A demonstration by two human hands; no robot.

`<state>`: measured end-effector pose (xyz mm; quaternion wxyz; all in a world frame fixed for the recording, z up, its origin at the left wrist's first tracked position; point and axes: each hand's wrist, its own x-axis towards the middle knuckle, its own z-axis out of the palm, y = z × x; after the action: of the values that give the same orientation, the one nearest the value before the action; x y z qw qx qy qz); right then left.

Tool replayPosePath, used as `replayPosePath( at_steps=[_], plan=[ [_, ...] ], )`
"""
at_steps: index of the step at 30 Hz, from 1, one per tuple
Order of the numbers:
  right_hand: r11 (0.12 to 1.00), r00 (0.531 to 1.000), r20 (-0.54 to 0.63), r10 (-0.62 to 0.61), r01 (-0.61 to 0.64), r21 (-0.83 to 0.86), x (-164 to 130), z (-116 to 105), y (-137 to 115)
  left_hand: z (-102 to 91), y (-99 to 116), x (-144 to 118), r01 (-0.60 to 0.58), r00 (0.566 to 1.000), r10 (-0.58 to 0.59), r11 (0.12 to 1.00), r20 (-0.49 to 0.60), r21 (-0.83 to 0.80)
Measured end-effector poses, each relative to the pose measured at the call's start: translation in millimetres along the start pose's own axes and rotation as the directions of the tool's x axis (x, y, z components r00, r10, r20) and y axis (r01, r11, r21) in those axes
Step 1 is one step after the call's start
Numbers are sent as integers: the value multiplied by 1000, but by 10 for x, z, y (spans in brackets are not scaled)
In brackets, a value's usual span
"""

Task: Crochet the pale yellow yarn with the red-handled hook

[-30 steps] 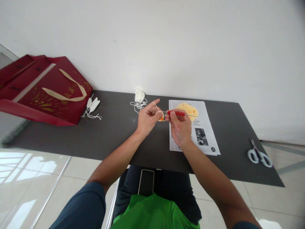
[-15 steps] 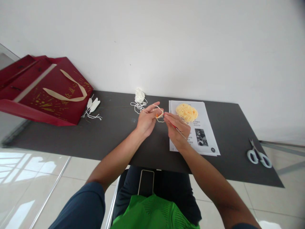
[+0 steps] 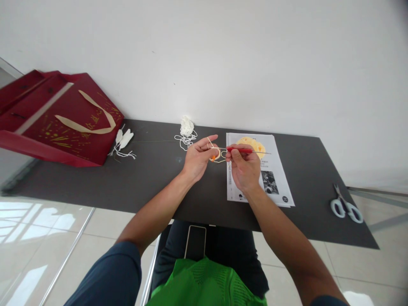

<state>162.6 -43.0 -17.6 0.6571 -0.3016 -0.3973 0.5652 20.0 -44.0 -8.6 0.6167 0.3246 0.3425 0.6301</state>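
My left hand (image 3: 196,159) pinches a small orange and cream crochet piece (image 3: 216,155), with pale yarn looped over its raised forefinger. My right hand (image 3: 245,169) grips a red-handled crochet hook (image 3: 242,150) lying level, its metal tip pointing left into the piece. Both hands hover just above a dark table (image 3: 153,178). A ball of yellow yarn (image 3: 255,145) rests on a printed sheet (image 3: 274,174), partly hidden behind my right hand.
A white yarn tangle (image 3: 186,127) lies near the wall. A red gift bag (image 3: 60,119) lies flat at the left, with small white pieces (image 3: 124,140) beside it. Scissors (image 3: 346,207) sit at the table's right end. A phone (image 3: 195,243) rests on my lap.
My right hand turned the hook from a downward slant back to level and drew it right. The left hand stayed almost in place with the piece.
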Motion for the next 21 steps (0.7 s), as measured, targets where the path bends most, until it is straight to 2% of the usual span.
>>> replayPosePath(
  at_steps=[11,18,21],
  plan=[
    [996,996,-11,-86,86,-1,35,-35,-36,-33,4,20,-48,999,48,998,-3,30],
    [974,979,10,-202,202,-98,12,-87,-1,-49,-2,19,-87,996,88,994,-12,64],
    [966,976,28,-216,218,-136,9,-95,-8,-69,0,20,-119,993,119,987,9,107]
  ],
)
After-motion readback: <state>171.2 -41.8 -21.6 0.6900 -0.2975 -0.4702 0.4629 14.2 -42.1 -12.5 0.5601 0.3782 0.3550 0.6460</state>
